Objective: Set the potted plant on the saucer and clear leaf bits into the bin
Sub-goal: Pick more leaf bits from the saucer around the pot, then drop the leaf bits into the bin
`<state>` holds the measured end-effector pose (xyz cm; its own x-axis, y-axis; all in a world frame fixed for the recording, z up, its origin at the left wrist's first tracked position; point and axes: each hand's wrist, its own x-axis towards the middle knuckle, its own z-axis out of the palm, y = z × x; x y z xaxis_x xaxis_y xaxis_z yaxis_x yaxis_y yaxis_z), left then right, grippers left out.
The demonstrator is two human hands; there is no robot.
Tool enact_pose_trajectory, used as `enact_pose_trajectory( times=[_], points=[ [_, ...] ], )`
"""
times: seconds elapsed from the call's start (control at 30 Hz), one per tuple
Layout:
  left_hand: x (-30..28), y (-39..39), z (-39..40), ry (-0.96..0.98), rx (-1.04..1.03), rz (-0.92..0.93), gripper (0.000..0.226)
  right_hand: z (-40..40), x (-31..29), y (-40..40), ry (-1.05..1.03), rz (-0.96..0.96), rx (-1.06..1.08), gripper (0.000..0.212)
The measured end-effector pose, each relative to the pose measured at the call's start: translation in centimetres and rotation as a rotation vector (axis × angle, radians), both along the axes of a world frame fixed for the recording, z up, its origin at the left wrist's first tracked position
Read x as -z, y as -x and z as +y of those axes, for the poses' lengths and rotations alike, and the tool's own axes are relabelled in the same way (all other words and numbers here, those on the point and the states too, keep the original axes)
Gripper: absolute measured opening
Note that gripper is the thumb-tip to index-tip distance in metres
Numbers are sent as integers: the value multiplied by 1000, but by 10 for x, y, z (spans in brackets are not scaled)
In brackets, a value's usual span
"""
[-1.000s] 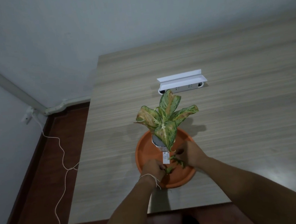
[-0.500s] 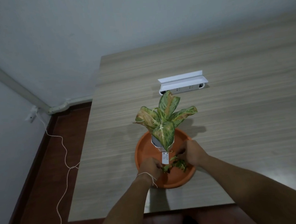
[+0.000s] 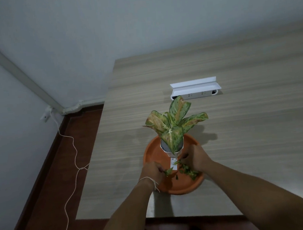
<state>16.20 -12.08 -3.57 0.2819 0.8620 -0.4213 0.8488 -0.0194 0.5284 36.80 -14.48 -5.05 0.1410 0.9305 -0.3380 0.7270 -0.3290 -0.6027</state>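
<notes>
Potted plant with mottled green, yellow and pink leaves in a small white pot [image 3: 172, 131] stands upright in the round orange plastic saucer [image 3: 154, 156], just beyond both hands. A white tag [image 3: 174, 164] hangs down the pot's near side, between the hands.

Left hand [image 3: 152, 172]: fingers curled, pinching one green leaf scrap [image 3: 168, 171] at the fingertips, over the saucer's near-left part. White string loop [image 3: 148, 179] around that wrist.

Right hand [image 3: 196, 157]: fingers bent down into the saucer beside the pot, touching a loose pile of small green leaf bits [image 3: 188, 171]. Cannot tell whether it grips any of them or only rests on them. The pile lies in the saucer's near-right part, below and just left of this hand.

Saucer sits on the pale wood-grain table [image 3: 247, 135], near its front edge. Well beyond the hands, a white power strip with a raised flap [image 3: 195, 91] lies on the table. Far left of the left hand, a white cord [image 3: 73, 163] trails across the dark red floor.
</notes>
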Motion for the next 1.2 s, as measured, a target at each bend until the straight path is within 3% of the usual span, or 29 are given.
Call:
enact_pose_trajectory(
  times=[0.2, 0.3, 0.43, 0.8, 1.03, 1.2],
  points=[
    [-10, 36, 2, -88, -33, 44, 18, 0, -10, 34, -37, -8, -74, 20],
    [-11, 67, 1, -93, -92, 52, 14, 5, 6, 56, -51, 41, -50, 36],
    [-18, 123, -7, -113, -138, 71, 14, 8, -18, 100, -14, 42, -92, 9],
    [-37, 323, -95, -138, -612, 111, 11, 34, -54, 292, -147, 49, -417, 8],
    [-37, 422, -178, -96, -878, 106, 10, -11, -57, 438, -156, 72, -695, 11],
    [-26, 455, -219, -44, -951, 99, 12, -44, -41, 493, -122, 65, -859, 12]
  ],
)
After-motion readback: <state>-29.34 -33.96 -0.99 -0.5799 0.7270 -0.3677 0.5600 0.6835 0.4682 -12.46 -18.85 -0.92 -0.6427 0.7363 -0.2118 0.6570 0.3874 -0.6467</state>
